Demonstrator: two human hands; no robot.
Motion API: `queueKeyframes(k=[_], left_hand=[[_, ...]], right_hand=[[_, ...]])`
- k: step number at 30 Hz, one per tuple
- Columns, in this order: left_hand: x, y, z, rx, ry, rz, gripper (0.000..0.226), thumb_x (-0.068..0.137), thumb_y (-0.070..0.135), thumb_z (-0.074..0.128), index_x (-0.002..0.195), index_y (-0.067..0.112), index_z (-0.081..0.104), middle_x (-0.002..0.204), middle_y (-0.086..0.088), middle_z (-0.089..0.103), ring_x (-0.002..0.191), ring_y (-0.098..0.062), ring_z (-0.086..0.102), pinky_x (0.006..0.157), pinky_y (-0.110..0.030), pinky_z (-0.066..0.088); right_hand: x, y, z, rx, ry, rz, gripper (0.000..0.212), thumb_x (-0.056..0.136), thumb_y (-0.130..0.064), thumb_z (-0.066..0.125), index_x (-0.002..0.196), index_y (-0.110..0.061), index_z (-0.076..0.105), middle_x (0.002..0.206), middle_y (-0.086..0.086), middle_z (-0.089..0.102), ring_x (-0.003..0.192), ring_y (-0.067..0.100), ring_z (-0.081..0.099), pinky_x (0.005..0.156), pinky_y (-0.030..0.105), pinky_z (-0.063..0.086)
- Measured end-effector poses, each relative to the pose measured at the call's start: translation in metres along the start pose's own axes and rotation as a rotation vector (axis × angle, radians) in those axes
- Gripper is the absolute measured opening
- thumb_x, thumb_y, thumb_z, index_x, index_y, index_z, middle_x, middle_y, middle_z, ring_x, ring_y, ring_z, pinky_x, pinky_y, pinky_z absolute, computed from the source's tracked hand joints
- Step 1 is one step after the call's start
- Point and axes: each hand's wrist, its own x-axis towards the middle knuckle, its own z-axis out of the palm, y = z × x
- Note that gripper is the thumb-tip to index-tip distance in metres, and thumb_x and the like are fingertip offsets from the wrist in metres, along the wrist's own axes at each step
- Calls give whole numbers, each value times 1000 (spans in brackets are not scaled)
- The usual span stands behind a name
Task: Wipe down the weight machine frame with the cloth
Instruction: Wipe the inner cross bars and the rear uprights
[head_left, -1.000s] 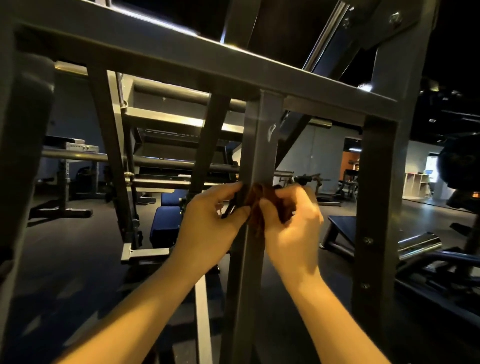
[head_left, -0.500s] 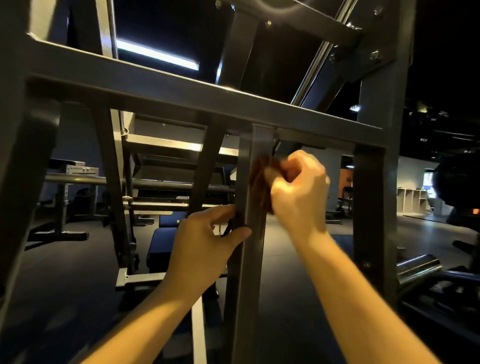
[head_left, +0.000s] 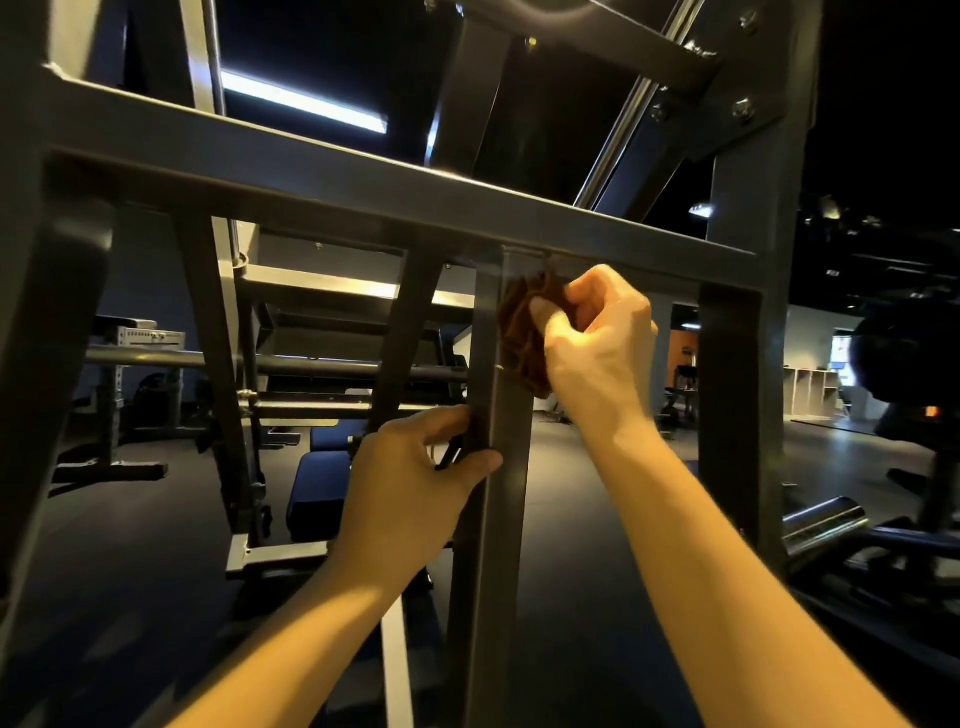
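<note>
The weight machine frame is dark grey steel, with a vertical post (head_left: 498, 519) in the middle that meets a long crossbar (head_left: 363, 192) above. A crumpled brown cloth (head_left: 524, 338) is pressed against the post's right face, just under the crossbar joint. My right hand (head_left: 597, 343) grips the cloth, thumb on its front. Lower down, my left hand (head_left: 415, 478) holds the post from the left, with its thumb across the front face and its fingers curled behind.
A wider frame upright (head_left: 737, 389) stands to the right and slanted bars (head_left: 213, 364) to the left. Blue bench pads (head_left: 322, 467) lie behind the frame. Chrome bars (head_left: 826, 514) and other machines sit low at the right on the dark floor.
My right hand has slid the cloth up the post from beside my left hand to the crossbar joint. My left hand has kept its hold on the post.
</note>
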Motion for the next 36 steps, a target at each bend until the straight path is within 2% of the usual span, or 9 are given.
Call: queueKeyframes(k=[5, 8, 12, 15, 18, 22, 26, 32, 36], left_hand=[[-3, 2, 2, 27, 12, 28, 32, 88, 28, 78, 112, 46, 66, 91, 43, 54, 92, 31, 48, 83, -3, 37], [-7, 4, 3, 11, 13, 34, 41, 90, 26, 76, 97, 60, 55, 85, 50, 56, 94, 26, 55, 87, -5, 42], [-7, 4, 2, 5, 4, 52, 39, 90, 27, 74, 106, 57, 54, 92, 40, 59, 93, 7, 66, 90, -22, 51], [-9, 7, 1, 16, 18, 69, 30, 91, 32, 70, 116, 46, 63, 93, 37, 58, 81, 12, 59, 79, -9, 40], [-9, 8, -1, -9, -8, 59, 29, 93, 32, 70, 122, 33, 69, 108, 22, 69, 89, 10, 59, 80, -6, 35], [-8, 15, -7, 8, -60, 28, 23, 94, 29, 70, 117, 33, 68, 111, 15, 71, 96, 5, 57, 79, -6, 33], [2, 33, -12, 144, 82, 178, 44, 90, 29, 76, 132, 22, 63, 125, -2, 66, 105, -21, 66, 92, -33, 53], [50, 69, 14, 441, 323, 476, 46, 85, 23, 81, 126, 7, 69, 129, -15, 66, 123, -35, 58, 104, -45, 44], [80, 83, 50, 542, 365, 577, 45, 87, 33, 67, 124, 8, 70, 131, -15, 66, 128, -39, 56, 111, -56, 35]], right_hand=[[-68, 10, -5, -23, -101, 113, 17, 95, -20, 71, 89, -23, 56, 98, 1, 62, 90, 12, 65, 72, 20, 59], [-28, -4, 2, -93, 74, 21, 15, 94, -13, 71, 90, -17, 57, 99, -2, 55, 83, 4, 57, 71, 6, 50], [4, -18, 24, -150, 283, -142, 10, 95, -10, 68, 95, -10, 58, 100, 3, 53, 82, -1, 52, 75, 4, 46], [-21, -10, 23, -185, 271, -107, 12, 96, -7, 66, 97, -11, 55, 103, 7, 53, 83, -1, 52, 74, 4, 44], [-27, -9, -1, -286, 158, -51, 9, 97, -9, 65, 100, -10, 57, 105, 6, 53, 89, 8, 56, 76, 2, 45], [5, -35, -28, -315, 276, -229, 13, 95, -14, 69, 101, -6, 62, 107, 9, 54, 89, 12, 58, 78, 4, 46], [46, -47, -25, -369, 283, -331, 19, 94, -14, 71, 107, -2, 66, 113, 9, 55, 92, 3, 54, 81, -3, 40], [78, -7, -28, -573, 134, -544, 13, 94, -13, 69, 104, -4, 67, 111, 18, 59, 100, 28, 64, 84, 30, 55], [103, 38, -73, -590, 160, -461, 10, 94, -7, 67, 102, -3, 67, 107, 16, 60, 94, 26, 60, 83, 31, 53]])
